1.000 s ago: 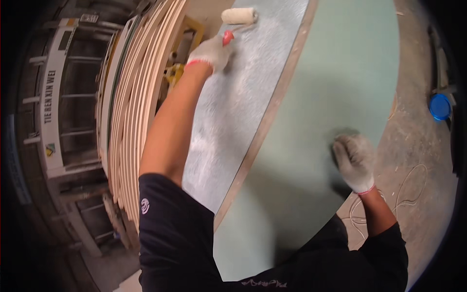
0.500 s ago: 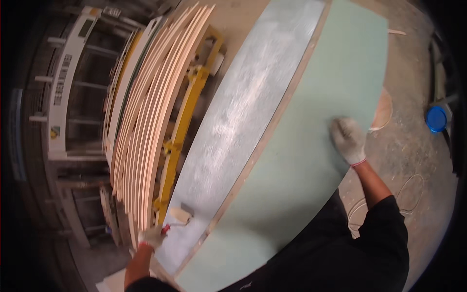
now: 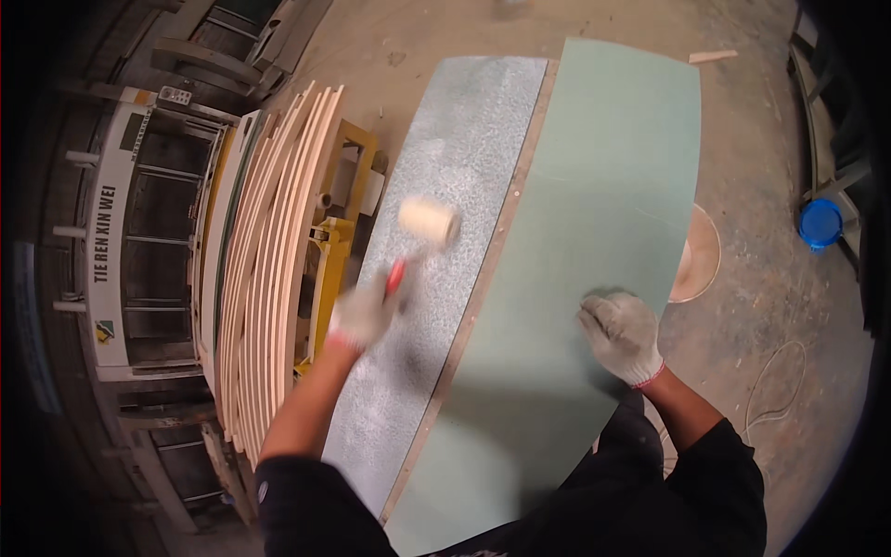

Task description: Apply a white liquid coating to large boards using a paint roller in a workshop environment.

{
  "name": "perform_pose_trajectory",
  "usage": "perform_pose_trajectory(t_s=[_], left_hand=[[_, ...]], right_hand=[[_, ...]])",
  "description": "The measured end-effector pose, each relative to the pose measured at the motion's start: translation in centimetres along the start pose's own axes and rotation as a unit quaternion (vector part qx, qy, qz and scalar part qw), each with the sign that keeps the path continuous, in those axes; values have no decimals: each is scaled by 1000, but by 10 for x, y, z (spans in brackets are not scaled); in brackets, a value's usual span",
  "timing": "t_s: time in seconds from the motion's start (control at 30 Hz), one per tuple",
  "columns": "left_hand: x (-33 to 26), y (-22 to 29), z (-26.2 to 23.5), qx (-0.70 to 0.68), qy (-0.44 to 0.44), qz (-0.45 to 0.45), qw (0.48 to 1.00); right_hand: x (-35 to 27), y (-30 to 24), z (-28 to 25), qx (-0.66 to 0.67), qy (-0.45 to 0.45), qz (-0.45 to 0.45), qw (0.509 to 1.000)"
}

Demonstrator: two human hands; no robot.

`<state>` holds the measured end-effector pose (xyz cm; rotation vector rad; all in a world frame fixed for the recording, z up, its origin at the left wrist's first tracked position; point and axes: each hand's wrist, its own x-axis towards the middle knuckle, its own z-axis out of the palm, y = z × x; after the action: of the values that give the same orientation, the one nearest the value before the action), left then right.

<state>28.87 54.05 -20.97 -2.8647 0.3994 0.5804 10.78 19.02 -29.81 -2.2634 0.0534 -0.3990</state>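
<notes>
My left hand (image 3: 364, 314), in a pale work glove, grips the red handle of a paint roller (image 3: 429, 223). The roller's cream sleeve is blurred and lies over the long grey panel (image 3: 371, 464), whose surface is coated with a whitish, stippled wet film. To the right of that panel lies a wide pale-green board (image 3: 520, 343), with a narrow brown strip (image 3: 464, 330) between them. On or just above the green board is my right hand (image 3: 620, 336), gloved too, its fingers curled in and nothing visible in them.
A stack of wooden boards (image 3: 278, 241) stands on the left beside a yellow metal frame (image 3: 329, 265). Further left is a white machine frame (image 3: 109, 232). On the right are a round wooden piece (image 3: 701, 255), a blue round container (image 3: 820, 225) and a loose cable (image 3: 794, 381).
My left hand has carried the roller away from me, from the panel's near end toward its middle. The right hand has drawn back nearer and slightly left. The view has shifted.
</notes>
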Motion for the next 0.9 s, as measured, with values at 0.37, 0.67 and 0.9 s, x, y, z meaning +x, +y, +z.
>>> perform_pose_trajectory(t_s=[0.37, 0.67, 0.9], left_hand=[[161, 208, -117, -145, 221, 128, 956], [12, 195, -61, -179, 97, 64, 977], [-107, 186, -10, -287, 63, -103, 950]], right_hand=[[14, 16, -4, 4, -63, -25, 998], [8, 33, -8, 52, -36, -94, 994], [14, 21, 5, 36, -11, -86, 996]])
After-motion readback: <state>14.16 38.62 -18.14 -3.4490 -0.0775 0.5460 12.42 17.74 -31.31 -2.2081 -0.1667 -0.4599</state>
